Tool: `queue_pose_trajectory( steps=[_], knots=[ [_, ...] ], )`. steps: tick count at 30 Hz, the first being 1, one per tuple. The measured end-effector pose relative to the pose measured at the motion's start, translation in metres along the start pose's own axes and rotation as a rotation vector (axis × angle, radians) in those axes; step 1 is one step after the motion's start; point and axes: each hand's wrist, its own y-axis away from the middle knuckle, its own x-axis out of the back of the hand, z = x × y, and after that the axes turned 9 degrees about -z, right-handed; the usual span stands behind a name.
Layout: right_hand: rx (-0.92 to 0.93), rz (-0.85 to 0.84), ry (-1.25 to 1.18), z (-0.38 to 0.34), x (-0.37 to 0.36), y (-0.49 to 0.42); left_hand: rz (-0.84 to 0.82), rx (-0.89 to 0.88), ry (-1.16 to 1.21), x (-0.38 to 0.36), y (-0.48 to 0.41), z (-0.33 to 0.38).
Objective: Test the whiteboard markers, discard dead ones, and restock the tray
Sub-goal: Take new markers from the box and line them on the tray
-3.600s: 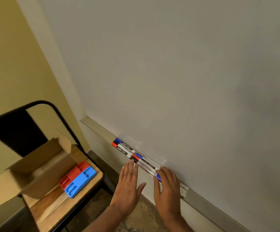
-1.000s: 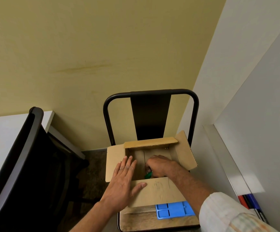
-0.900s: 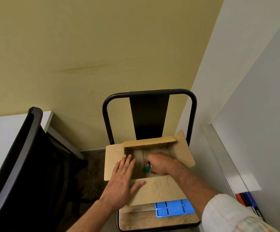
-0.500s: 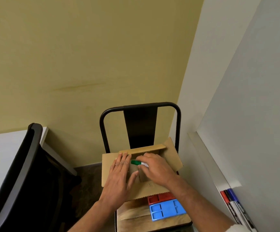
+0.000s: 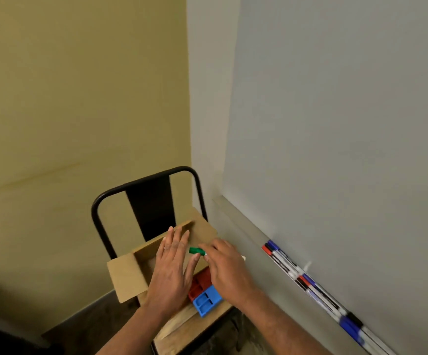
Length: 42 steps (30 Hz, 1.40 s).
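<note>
Pinching marker (image 5: 197, 251) in right hand (image 5: 227, 270); pressing box (image 5: 131, 275) with flat, straight-fingered left hand (image 5: 172, 267). Risk: slack pinch dropping marker; leaning on flap tipping box off chair (image 5: 151, 208).

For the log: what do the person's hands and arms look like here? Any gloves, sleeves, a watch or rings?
The left hand and right hand are bare, with no gloves. The left forearm and right forearm are uncovered down to the frame's edge; no sleeve is in view. No watch or band shows at either wrist. Rings: too blurred to tell.
</note>
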Motion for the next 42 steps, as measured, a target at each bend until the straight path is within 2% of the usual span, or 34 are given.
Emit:
queue_pose_trajectory(
  steps=[6,12,15,22,29,42],
  knots=[
    [-0.201,0.155,0.066,0.009,0.028,0.072,-0.09,-0.168,0.037,-0.019,0.008,0.051],
    [-0.44,0.307,0.121,0.041,0.058,0.181,-0.177,-0.308,0.06,-0.045,0.039,0.132],
    [-0.53,0.363,0.13,0.062,0.062,0.218,-0.157,-0.32,0.084,-0.051,0.042,0.143],
    [-0.762,0.457,0.171,0.138,0.079,0.362,-0.238,-0.312,0.062,-0.088,0.082,0.214],
    [-0.857,0.433,0.169,0.192,0.077,0.426,-0.312,-0.248,0.046,-0.124,0.115,0.266],
    [-0.871,0.269,0.157,0.239,0.047,0.442,-0.381,-0.287,-0.005,-0.159,0.122,0.285]
  ],
)
